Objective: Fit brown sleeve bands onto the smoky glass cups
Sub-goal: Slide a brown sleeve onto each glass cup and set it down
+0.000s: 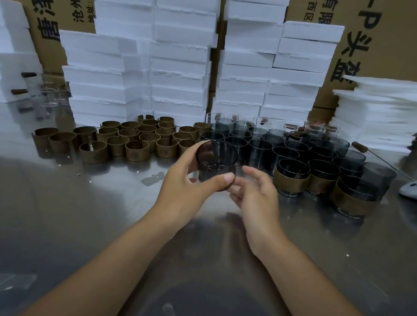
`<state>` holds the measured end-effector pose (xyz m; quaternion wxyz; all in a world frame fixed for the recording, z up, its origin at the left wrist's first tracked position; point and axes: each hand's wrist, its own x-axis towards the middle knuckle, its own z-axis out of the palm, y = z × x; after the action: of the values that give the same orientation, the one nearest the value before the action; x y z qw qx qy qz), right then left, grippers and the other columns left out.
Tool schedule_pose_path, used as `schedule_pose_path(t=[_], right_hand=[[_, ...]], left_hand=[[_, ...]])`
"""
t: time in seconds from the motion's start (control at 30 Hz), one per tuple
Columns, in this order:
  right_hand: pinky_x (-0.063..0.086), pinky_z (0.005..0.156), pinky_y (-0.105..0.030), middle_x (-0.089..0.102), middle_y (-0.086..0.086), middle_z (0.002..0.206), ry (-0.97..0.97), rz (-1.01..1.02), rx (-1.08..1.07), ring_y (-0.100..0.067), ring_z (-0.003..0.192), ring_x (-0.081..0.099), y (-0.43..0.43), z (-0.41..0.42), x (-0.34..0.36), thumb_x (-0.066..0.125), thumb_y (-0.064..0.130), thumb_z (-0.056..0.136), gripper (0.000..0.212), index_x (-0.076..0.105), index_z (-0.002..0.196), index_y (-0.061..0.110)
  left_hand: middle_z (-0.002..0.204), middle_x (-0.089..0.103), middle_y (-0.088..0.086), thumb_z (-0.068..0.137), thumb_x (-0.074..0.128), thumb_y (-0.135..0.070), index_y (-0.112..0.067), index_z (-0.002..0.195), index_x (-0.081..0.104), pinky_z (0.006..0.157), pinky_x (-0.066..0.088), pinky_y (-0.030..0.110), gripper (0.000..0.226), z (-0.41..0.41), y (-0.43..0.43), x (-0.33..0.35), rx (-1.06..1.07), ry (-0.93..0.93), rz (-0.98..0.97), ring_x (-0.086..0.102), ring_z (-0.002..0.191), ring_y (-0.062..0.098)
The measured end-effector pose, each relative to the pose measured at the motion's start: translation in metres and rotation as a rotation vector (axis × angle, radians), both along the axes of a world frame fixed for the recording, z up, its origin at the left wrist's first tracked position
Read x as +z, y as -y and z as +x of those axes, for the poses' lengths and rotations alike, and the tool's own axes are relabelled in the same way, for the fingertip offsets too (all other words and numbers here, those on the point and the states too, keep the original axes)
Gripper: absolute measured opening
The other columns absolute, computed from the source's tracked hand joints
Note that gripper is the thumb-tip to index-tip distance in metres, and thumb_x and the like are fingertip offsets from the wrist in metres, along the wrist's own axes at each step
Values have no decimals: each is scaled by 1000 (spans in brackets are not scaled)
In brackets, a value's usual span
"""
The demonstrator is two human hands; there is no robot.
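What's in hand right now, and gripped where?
The left hand grips a bare smoky glass cup round its side wall, thumb in front; the right hand holds nothing.

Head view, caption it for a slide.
Left hand grips a smoky glass cup over the table; right hand hovers beside it.

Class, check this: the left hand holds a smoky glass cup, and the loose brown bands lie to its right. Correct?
No. The left hand does hold the cup, but the head view shows the loose brown bands lying to its left.
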<state>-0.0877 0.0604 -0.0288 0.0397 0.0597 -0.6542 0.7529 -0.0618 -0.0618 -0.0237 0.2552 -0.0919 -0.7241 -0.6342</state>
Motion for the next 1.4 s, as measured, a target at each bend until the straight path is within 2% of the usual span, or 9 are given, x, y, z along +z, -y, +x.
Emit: schedule_pose_path(t=[0.07,0.13,0.23,0.33,0.57,0.8,1.17,1.3,1.4], right_hand=[[56,63,-18,67,3,61,105,-140,-6,-7,56,68,-3,0,4,39,5,98,20,57,104,11],[58,64,-25,70,-3,65,191,-222,16,-13,59,70,-5,2,7,45,14,100,17,61,98,8],[56,62,-28,73,-11,79,257,-244,34,-19,69,69,-5,5,11,47,16,98,26,66,84,9],[52,62,-31,68,-11,76,299,-261,9,-23,75,63,-5,5,12,44,9,94,28,62,73,10],[51,71,-31,70,-10,92,394,-453,181,-19,81,65,-2,8,13,42,22,98,27,65,106,10],[52,80,-34,68,-11,119,440,-556,357,-23,117,61,-3,11,15,42,45,97,48,59,128,14],[58,72,-38,70,-14,111,515,-411,510,-23,99,69,-7,11,11,31,64,93,68,62,125,12],[60,73,-38,69,-17,115,565,-364,481,-25,103,68,-9,12,13,37,66,90,73,62,122,6],[59,75,-38,74,-13,101,572,-335,452,-23,92,72,-12,11,12,43,65,89,69,66,108,3]], left_hand=[[106,68,-19,74,81,-19,-38,112,60,95,46,31,48,1,0,-1,-1,11,-46,60,107,0],[110,67,-16,72,82,-22,-35,119,58,100,44,39,54,2,-3,-1,-5,33,-98,59,111,3],[111,67,-17,71,83,-20,-35,121,57,100,43,32,58,4,-9,-4,-34,48,-144,58,111,-1],[113,67,-14,72,82,-22,-30,125,55,100,41,28,60,7,-13,-7,-56,63,-166,57,112,-1],[102,69,-21,73,79,-10,-34,113,57,91,43,11,51,8,-16,-5,-99,52,-72,60,107,-5],[102,69,-23,76,73,0,-33,111,56,86,44,8,51,10,-17,-2,-179,38,31,60,108,-5],[112,67,-18,79,73,0,-28,123,54,82,44,9,56,10,-13,-4,-167,-3,-42,60,108,-3],[114,65,-21,78,74,0,-30,124,53,86,42,7,59,9,-10,-5,-143,-23,-90,56,112,-8],[119,64,-17,77,76,-3,-25,129,52,90,40,7,62,8,-8,-5,-125,-37,-131,53,117,-6]])
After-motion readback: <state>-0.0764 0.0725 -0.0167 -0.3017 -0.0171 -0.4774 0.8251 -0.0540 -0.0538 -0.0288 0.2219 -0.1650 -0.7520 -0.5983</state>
